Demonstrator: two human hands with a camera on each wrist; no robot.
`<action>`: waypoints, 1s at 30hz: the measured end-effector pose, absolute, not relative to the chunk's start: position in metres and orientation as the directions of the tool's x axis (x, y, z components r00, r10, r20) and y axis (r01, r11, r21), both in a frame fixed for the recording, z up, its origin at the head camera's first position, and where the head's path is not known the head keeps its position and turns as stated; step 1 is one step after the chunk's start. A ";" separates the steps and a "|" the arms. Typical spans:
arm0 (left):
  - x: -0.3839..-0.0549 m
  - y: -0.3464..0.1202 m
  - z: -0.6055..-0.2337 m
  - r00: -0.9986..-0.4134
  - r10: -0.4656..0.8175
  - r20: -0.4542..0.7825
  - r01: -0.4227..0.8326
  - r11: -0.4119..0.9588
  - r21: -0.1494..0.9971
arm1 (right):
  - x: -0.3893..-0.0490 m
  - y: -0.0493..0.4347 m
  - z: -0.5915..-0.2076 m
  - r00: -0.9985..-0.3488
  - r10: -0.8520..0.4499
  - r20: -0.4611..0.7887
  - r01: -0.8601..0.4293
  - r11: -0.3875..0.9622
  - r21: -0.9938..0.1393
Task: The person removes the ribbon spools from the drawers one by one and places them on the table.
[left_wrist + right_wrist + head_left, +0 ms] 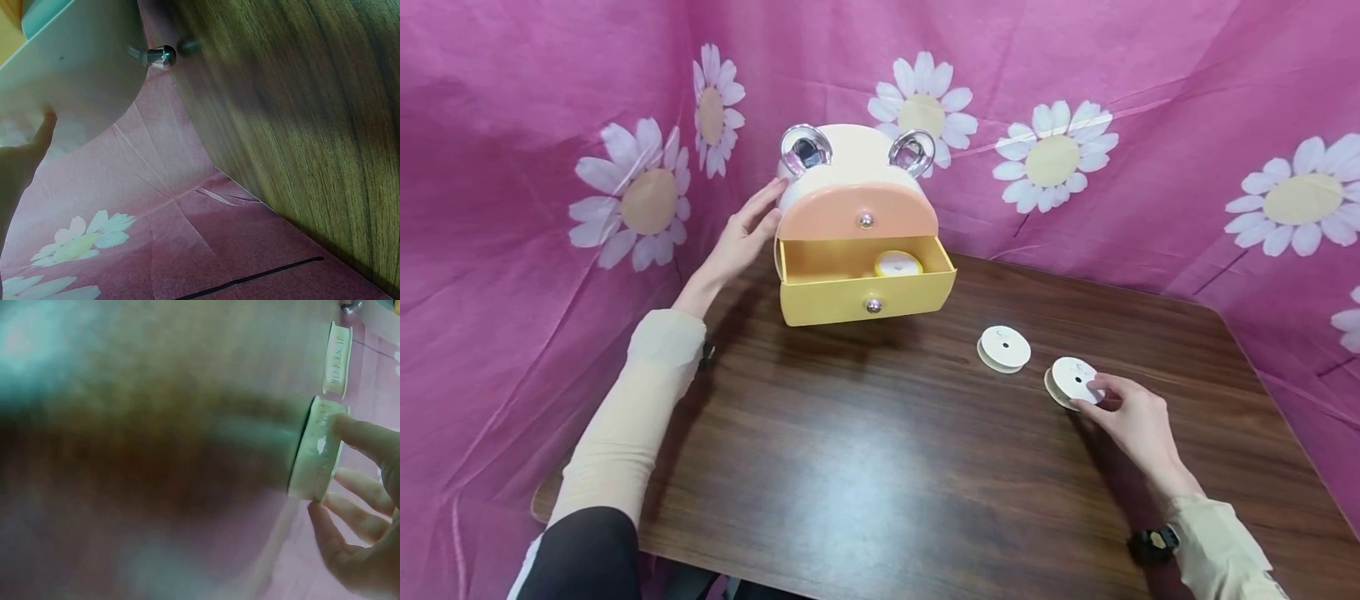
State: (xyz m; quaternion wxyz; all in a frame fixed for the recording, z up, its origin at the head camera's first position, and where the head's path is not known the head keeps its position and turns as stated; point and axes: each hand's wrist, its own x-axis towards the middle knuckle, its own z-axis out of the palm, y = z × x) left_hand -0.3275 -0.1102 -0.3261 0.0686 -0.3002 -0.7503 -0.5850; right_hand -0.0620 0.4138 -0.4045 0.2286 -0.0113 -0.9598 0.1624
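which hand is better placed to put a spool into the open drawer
Likely the right hand: it grips a white ribbon spool, while the left hand touches the drawer box.

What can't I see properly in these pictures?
Head: bottom of the yellow-rimmed roll, behind the yellow drawer front.
Head: inside the peach drawer, closed.
Left wrist: most of the left hand, cut off by the left edge.
Right wrist: lettering on the spool in the right hand, too blurred.

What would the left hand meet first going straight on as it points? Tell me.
The left hand would first meet the white side of the drawer box, which it seems to touch, though depth is hard to judge.
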 end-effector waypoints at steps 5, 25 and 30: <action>-0.315 -0.108 -0.314 -0.815 0.383 0.435 0.523 0.164 0.836 | -0.061 0.412 -0.390 -0.911 0.102 0.399 -0.003 0.967 -0.256; -0.314 -0.112 -0.315 -0.815 0.384 0.433 0.521 0.160 0.839 | -0.184 0.242 -0.257 -0.894 -0.211 0.396 -0.346 0.886 -0.309; -0.313 -0.110 -0.315 -0.804 0.396 0.444 0.532 0.147 0.834 | -0.214 0.210 -0.255 -0.901 -0.303 0.310 -0.391 0.877 -0.279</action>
